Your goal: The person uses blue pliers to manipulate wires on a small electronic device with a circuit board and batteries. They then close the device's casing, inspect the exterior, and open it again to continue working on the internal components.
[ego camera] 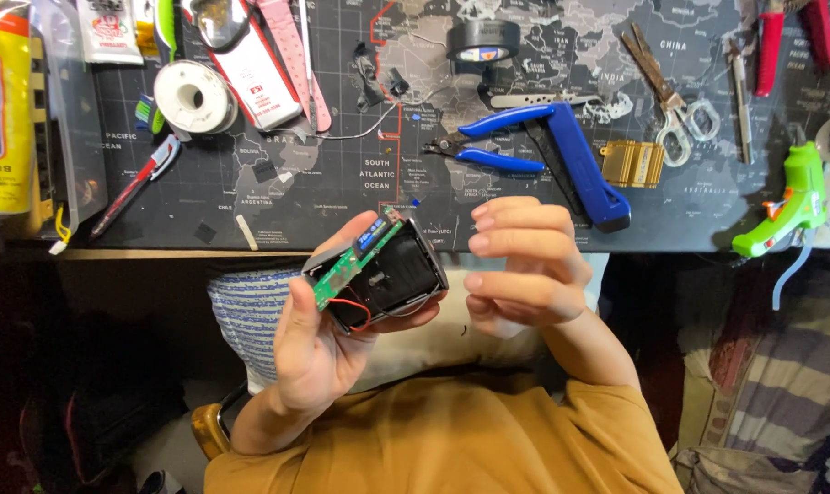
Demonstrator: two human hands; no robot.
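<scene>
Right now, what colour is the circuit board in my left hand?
Green circuit board, head view.

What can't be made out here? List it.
Head view only:
- Underside of the opened black device: hidden by the left hand.
- Right hand fingers: curled; unclear whether they pinch anything.
- Parts on the green circuit board: too small.
- Yellow glue tube: cut off by the left edge.
</scene>
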